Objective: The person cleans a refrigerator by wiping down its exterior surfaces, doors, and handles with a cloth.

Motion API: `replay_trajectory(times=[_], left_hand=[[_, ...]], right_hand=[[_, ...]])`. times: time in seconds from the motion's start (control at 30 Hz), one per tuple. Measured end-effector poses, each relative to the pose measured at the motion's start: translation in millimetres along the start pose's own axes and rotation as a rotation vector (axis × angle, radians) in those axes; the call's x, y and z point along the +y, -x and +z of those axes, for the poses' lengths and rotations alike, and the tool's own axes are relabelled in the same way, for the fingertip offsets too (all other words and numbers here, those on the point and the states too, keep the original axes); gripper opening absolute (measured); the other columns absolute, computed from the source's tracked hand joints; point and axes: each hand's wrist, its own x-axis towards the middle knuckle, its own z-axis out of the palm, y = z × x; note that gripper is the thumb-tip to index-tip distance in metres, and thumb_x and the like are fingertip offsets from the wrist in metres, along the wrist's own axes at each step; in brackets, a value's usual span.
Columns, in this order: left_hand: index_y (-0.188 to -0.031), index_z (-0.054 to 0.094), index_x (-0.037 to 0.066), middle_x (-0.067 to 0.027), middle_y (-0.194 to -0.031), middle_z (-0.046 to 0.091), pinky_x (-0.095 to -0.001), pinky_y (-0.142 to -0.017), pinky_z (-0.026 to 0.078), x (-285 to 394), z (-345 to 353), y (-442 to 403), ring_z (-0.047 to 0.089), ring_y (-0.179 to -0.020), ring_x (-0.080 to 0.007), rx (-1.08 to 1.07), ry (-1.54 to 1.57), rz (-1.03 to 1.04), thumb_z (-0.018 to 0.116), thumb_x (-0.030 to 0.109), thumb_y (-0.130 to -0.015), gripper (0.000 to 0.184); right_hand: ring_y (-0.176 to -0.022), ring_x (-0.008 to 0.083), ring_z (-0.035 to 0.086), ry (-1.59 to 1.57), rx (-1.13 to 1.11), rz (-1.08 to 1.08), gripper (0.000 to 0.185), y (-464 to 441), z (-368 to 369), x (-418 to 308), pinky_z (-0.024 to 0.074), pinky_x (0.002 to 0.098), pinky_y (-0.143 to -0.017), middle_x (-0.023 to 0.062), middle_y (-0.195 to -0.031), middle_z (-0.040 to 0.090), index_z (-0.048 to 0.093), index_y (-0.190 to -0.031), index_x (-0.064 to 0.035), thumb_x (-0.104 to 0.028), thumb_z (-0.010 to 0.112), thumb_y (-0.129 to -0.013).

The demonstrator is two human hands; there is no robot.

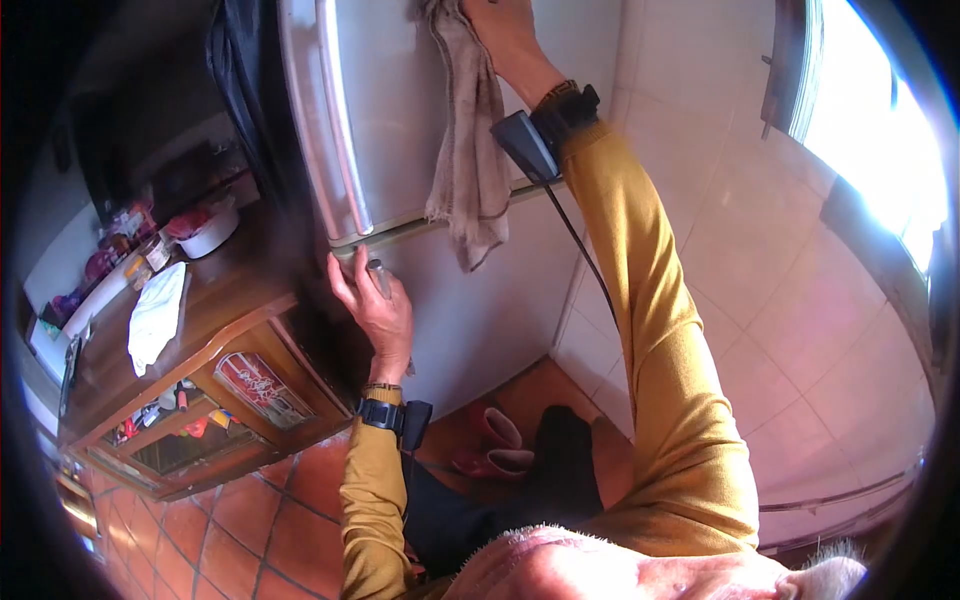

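Note:
A tall pale refrigerator [480, 310] stands in front of me, with a long metal handle [345, 130] on its upper door. My left hand [383, 312] is at the seam below that handle, its fingertips against the door edge and its fingers curled round a small grey object [379, 277] that I cannot identify. Up at the top edge of the view, my right hand [508, 38] presses a brown-grey cloth [468, 150] against the upper door. The cloth hangs down past the seam onto the lower door. The fingertips of my right hand are partly out of view.
At the left stands a wooden cabinet [235, 330] with a white cloth [157, 315] and a white bowl [207, 230] on top. Red boots [500, 428] rest on the tiled floor [215, 520] below. A tiled wall [780, 290] and a bright window [880, 110] are at the right.

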Motion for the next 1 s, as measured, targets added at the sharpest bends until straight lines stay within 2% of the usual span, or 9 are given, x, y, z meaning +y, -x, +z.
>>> replay_trajectory(times=[0.17, 0.27, 0.33, 0.5, 0.67, 0.77, 0.87, 0.9, 1.0], left_hand=[[-0.132, 0.052, 0.0, -0.0273, -0.144, 0.031, -0.0489, -0.11, 0.034, 1.4, 0.1, -0.7, 0.037, -0.133, -0.0445, -0.003, 0.005, -0.007, 0.06, -0.005, -0.083, 0.05], [-0.132, 0.053, 0.001, -0.0274, -0.144, 0.031, -0.049, -0.11, 0.034, 0.3, 0.4, -0.9, 0.037, -0.133, -0.0446, 0.003, 0.01, 0.006, 0.06, -0.006, -0.082, 0.051], [-0.132, 0.053, 0.001, -0.0273, -0.144, 0.031, -0.0488, -0.11, 0.033, -0.4, 1.5, 0.1, 0.037, -0.133, -0.0446, 0.007, -0.005, 0.014, 0.06, -0.006, -0.082, 0.051], [-0.132, 0.052, 0.001, -0.0272, -0.144, 0.031, -0.0488, -0.111, 0.033, -1.7, 1.6, 0.3, 0.036, -0.134, -0.0443, 0.008, 0.001, 0.009, 0.06, -0.005, -0.083, 0.051], [-0.133, 0.053, 0.002, -0.0271, -0.144, 0.03, -0.0498, -0.111, 0.033, 5.0, -1.7, -0.9, 0.036, -0.134, -0.0446, -0.017, 0.024, -0.042, 0.06, -0.005, -0.083, 0.051], [-0.134, 0.052, 0.002, -0.0267, -0.145, 0.029, -0.0496, -0.111, 0.032, -0.8, 1.1, -1.6, 0.036, -0.134, -0.0444, 0.009, -0.023, 0.025, 0.059, -0.005, -0.083, 0.052], [-0.134, 0.051, 0.002, -0.0267, -0.145, 0.029, -0.0497, -0.111, 0.032, -0.5, 0.5, -0.7, 0.036, -0.134, -0.0441, 0.004, -0.007, 0.012, 0.059, -0.005, -0.083, 0.052], [-0.134, 0.051, 0.002, -0.0267, -0.145, 0.029, -0.0497, -0.111, 0.032, 0.2, 0.0, -0.8, 0.036, -0.134, -0.0441, 0.003, -0.013, 0.012, 0.059, -0.005, -0.083, 0.052], [-0.134, 0.051, 0.003, -0.0266, -0.145, 0.029, -0.05, -0.111, 0.033, 1.0, -3.1, -1.6, 0.036, -0.134, -0.0442, -0.009, 0.024, -0.013, 0.059, -0.005, -0.082, 0.053]], right_hand=[[-0.071, 0.0292, 0.066, 0.086, 0.019, -0.023, 0.036, -42.8, -0.9, -0.3, 0.0494, 0.0407, -0.067, 0.0215, -0.077, 0.069, 0.071, -0.08, 0.0029, -0.031, 0.061, -0.085], [-0.075, 0.033, 0.066, 0.692, 0.017, -0.593, 0.038, -49.3, 3.8, 16.3, 0.05, 0.0426, -0.071, 0.0234, -0.081, 0.069, 0.071, -0.082, 0.0032, -0.033, 0.06, -0.086], [-0.077, 0.0344, 0.066, 0.028, -0.024, 0.049, 0.038, -6.4, -2.1, -3.0, 0.0497, 0.0445, -0.073, 0.0242, -0.084, 0.069, 0.072, -0.084, 0.0025, -0.034, 0.059, -0.087], [-0.077, 0.0358, 0.066, 0.389, 0.018, -0.29, 0.046, -51.4, 12.7, 30.1, 0.0491, 0.0449, -0.075, 0.0242, -0.079, 0.068, 0.071, -0.079, 0.0008, -0.041, 0.055, -0.088], [-0.069, 0.0357, 0.066, 0.202, 0.061, -0.197, 0.047, -34.9, 9.7, 3.3, 0.0488, 0.0461, -0.067, 0.0227, -0.073, 0.067, 0.069, -0.073, 0.0016, -0.042, 0.055, -0.087], [-0.055, 0.0164, 0.052, -0.178, 0.084, -0.034, 0.035, 16.1, 9.3, 3.4, 0.0444, 0.0397, -0.054, 0.0074, -0.055, 0.056, 0.063, -0.064, 0.0032, -0.03, 0.067, -0.077], [-0.054, 0.0167, 0.051, -0.083, -0.017, 0.02, 0.032, -9.3, -0.4, -3.4, 0.046, 0.0371, -0.055, 0.0079, -0.058, 0.058, 0.066, -0.068, 0.0038, -0.027, 0.068, -0.078], [-0.067, 0.0349, 0.065, 0.066, 0.033, -0.029, 0.043, -22.6, -4.8, -11.2, 0.0481, 0.0456, -0.065, 0.0232, -0.072, 0.066, 0.068, -0.073, 0.0023, -0.037, 0.058, -0.086], [-0.062, 0.0295, 0.063, 0.019, 0.071, 0.03, 0.04, -60.1, -1.0, -14.9, 0.0476, 0.0436, -0.063, 0.0185, -0.068, 0.066, 0.069, -0.074, 0.0024, -0.035, 0.062, -0.085]])
